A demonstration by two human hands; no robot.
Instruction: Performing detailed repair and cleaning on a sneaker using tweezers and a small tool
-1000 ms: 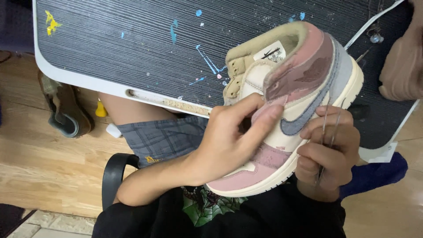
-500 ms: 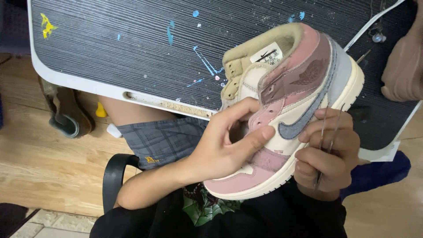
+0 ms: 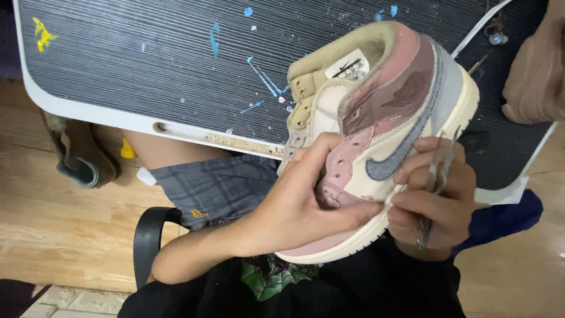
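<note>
A pink, cream and grey high-top sneaker [image 3: 382, 112] is held up over my lap, toe toward me and sole to the right. My left hand [image 3: 300, 206] wraps across its toe and side, thumb and fingers pressed on the pink panels. My right hand [image 3: 432, 197] supports the sole edge from below and also grips metal tweezers [image 3: 435, 176] that point up along the midsole.
A dark ribbed board with a white rim [image 3: 176, 65], flecked with blue and yellow paint, lies ahead. A brown object [image 3: 532, 70] sits at the right edge. A worn shoe [image 3: 79, 156] rests on the wooden floor at left. A black chair arm [image 3: 147, 235] is by my thigh.
The sneaker has tilted slightly and come closer. My left hand's fingers have slid along the toe side toward the sole edge. The right hand keeps its hold.
</note>
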